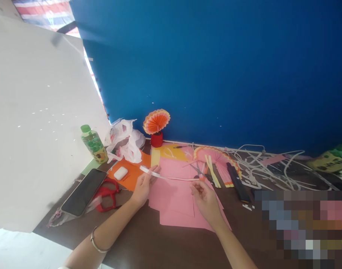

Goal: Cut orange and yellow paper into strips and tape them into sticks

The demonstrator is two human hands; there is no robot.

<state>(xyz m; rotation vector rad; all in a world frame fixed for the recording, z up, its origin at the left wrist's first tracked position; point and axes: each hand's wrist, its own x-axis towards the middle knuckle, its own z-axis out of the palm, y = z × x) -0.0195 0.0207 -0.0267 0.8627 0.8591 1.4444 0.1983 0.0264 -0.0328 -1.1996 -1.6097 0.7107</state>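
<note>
Paper strip (171,177) held taut between both hands, left hand (144,185) pinching one end, right hand (204,196) the other, seemingly to keep it straight. Pink sheets (173,201) lie directly beneath on worktop (148,243); scissors (200,172) just beyond right hand.

Green bottle (94,144) label: printed pattern, no word clear enough to read
Yellow-green packet (332,161) at the right edge of the worktop (148,243): dark lettering, too blurred to make out
Phone (83,191): dark screen, nothing shown on it
White case (120,173): no marking visible
Pink paper sheets (175,200): plain, no writing
Readable text overall: none
</note>
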